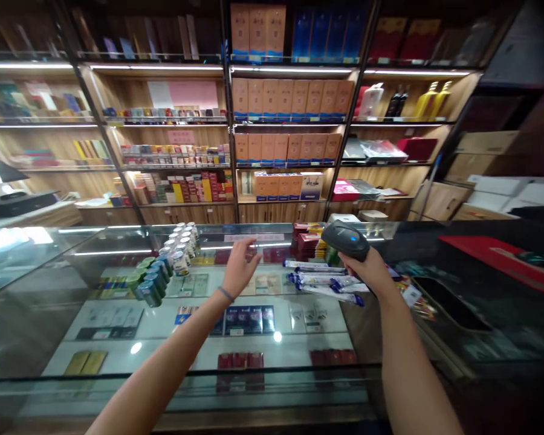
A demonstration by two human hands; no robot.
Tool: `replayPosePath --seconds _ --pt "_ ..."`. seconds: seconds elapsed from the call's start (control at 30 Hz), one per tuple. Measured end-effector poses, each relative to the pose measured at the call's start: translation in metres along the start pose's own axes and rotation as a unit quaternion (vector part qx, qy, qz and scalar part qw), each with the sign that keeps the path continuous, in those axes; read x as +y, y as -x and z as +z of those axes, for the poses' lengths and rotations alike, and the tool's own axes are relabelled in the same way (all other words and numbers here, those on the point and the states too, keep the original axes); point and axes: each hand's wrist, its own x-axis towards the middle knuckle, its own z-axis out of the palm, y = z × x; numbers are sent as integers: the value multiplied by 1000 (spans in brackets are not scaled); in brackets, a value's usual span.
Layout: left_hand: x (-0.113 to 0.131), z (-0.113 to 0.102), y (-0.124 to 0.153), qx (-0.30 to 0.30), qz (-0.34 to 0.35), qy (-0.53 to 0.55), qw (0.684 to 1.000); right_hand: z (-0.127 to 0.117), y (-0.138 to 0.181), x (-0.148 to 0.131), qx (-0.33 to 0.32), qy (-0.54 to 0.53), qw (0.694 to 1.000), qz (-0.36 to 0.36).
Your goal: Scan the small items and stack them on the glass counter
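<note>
My right hand (367,270) grips a black handheld barcode scanner (346,238) with a small blue light, held above the glass counter (118,241). Just under it lie a few long blue-and-white wrapped packs (326,284) on the glass. My left hand (240,266) reaches forward over the counter with fingers spread and nothing in it; a thin band circles its wrist. It hovers to the right of a row of small cans (163,266), green near and white-topped farther back.
Under the glass are rows of cigarette packs (245,319). Red boxes (306,238) stand at the counter's far edge. A dark tray (448,305) and a red mat (498,257) lie at right. Shelves (290,99) with orange cartons and bottles fill the back wall.
</note>
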Motion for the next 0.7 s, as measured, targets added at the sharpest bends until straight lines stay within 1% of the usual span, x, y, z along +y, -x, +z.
replayPosePath --seconds 0.13,0.23,0.33,0.4,0.47,0.53,0.63,0.7 --pt "8 78 -21 -88 0 38 995 -22 3 13 26 -12 999 20" --pt "18 132 -35 -147 6 59 987 -32 6 20 61 -11 998 32" --pt "23 180 -47 -175 20 66 982 -36 7 23 87 -8 995 44" --pt "23 206 -52 -184 18 50 982 -35 6 25 89 -14 995 50" --pt "23 224 -55 -194 4 23 981 -34 6 26 80 -21 995 50" --pt "23 234 -55 -207 -4 1 978 -32 6 26 75 -21 996 43" --pt "24 241 -54 -218 4 -16 976 -30 6 25 79 -25 996 31" --pt "25 243 -52 -206 8 -24 978 -29 6 24 82 -27 996 28"
